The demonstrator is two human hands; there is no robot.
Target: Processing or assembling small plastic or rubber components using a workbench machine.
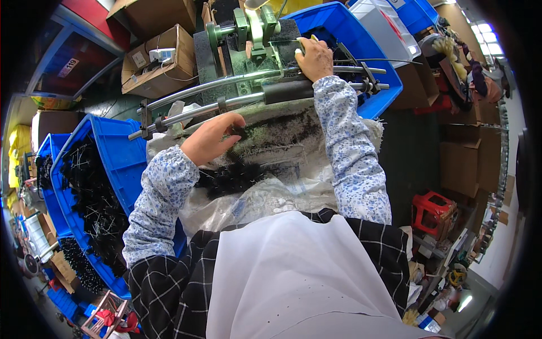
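My left hand [213, 139] hovers over the cloth-covered lap area, fingers curved and thumb apart, with nothing visible between them. Just below it, a pile of small black bristle brushes [234, 176] lies on a whitish plastic sheet [271, 198]. My right hand [316, 59] is up at the right side of a lit machine [256, 34], its fingertips wrapped in something pale yellow. A thin wire-like stem [285, 41] runs left from these closed fingertips toward the machine; its far end is hard to make out. Steel rails [197, 112] cross between me and the machine.
Blue bins [118, 161] with black wire-stemmed brushes [93, 198] stand at my left. Another blue bin [384, 85] is behind my right hand. A cardboard box [161, 62] sits left of the machine. A red stool [433, 212] and more cartons [460, 164] are at right.
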